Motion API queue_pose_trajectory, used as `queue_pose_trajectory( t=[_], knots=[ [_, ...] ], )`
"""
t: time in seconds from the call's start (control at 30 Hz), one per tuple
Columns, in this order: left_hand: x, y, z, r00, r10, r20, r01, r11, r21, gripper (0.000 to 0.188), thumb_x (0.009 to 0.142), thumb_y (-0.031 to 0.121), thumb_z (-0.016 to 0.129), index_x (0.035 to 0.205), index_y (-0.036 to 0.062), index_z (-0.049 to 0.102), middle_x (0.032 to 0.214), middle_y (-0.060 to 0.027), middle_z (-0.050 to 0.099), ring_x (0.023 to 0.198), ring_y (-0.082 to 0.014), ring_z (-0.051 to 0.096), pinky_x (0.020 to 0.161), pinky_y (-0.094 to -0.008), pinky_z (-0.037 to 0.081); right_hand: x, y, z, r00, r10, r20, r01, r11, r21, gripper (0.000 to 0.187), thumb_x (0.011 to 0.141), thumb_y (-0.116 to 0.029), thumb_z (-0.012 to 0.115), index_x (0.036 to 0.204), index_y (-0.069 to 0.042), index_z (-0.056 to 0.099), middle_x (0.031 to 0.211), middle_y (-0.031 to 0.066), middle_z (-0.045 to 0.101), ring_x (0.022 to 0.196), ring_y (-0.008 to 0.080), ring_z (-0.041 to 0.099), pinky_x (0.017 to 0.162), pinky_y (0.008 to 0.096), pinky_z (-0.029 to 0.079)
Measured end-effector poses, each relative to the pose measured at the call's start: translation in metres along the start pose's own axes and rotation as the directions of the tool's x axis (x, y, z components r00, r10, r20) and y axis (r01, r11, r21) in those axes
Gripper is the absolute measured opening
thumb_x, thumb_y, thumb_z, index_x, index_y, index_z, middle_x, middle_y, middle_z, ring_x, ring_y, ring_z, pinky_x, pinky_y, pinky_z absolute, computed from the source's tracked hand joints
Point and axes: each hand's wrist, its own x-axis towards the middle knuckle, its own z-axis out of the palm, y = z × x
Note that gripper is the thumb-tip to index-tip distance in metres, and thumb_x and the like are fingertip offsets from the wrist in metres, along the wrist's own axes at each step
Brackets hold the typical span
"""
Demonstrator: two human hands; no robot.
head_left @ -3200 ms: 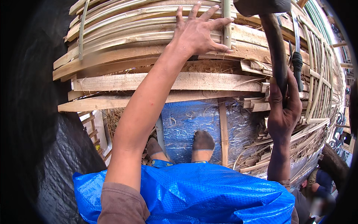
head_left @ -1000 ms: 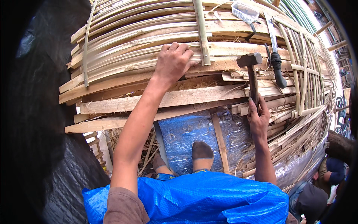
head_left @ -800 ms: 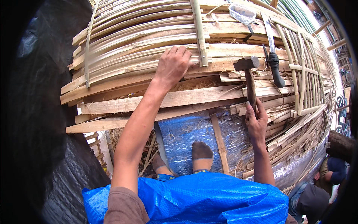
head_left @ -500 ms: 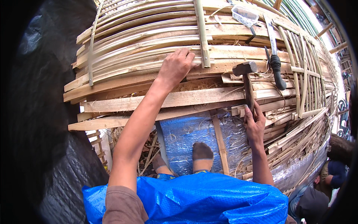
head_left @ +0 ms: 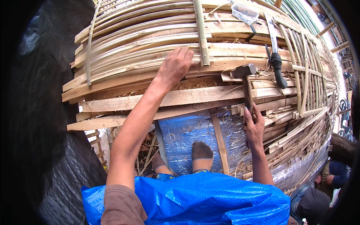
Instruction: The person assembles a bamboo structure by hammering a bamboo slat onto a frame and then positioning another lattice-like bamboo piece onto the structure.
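My right hand is closed round the wooden handle of a hammer, its dark metal head pointing up and away from me. My left hand is closed at the front edge of a row of split bamboo slats, its curled fingers on the frontmost slat; the fingertips are partly hidden. Just right of it, a bamboo crosspiece lies over the slats, with a nail head near its front end. A thinner crosspiece spans the slats at the left.
Wooden planks run below the slats. A long knife with a black-wrapped handle and a clear plastic tub lie beyond the hammer. Silver-blue foil sheeting is underfoot, black sheeting hangs left, and another person is low at right.
The whole view has shifted very slightly. Both hands keep their places and grips, with the hammer held at nearly the same angle.
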Motion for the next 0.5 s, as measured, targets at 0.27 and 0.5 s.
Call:
queue_pose_trajectory(
  t=[0.27, 0.5],
  knots=[
    [-0.001, -0.001, 0.004, 1.0, -0.018, -0.012, 0.017, 0.996, -0.082, 0.032, 0.097, 0.025, 0.059, 0.113, -0.0021, 0.056, 0.105, -0.0189, 0.064, 0.102, -0.0309, 0.064, 0.09, -0.0423, 0.056, -0.006, 0.003, -0.004, 0.999, 0.005, 0.042, -0.005, 1.0, -0.005, 0.046, 0.1, -0.023, 0.064, 0.139, -0.002, 0.052, 0.08, -0.0036, 0.059, 0.062, 0.0023, 0.046, 0.052, 0.0198, 0.036],
    [0.003, 0.002, -0.003, 0.999, -0.037, 0.023, 0.039, 0.995, -0.094, 0.03, 0.096, 0.025, 0.061, 0.109, -0.0015, 0.057, 0.104, -0.0176, 0.065, 0.1, -0.0295, 0.064, 0.086, -0.0405, 0.057, -0.005, 0.012, -0.006, 0.999, -0.028, 0.029, 0.03, 0.998, -0.049, 0.04, 0.101, -0.021, 0.061, 0.138, -0.006, 0.053, 0.073, -0.0059, 0.05, 0.057, 0.0012, 0.04, 0.049, 0.0185, 0.032]
  ],
)
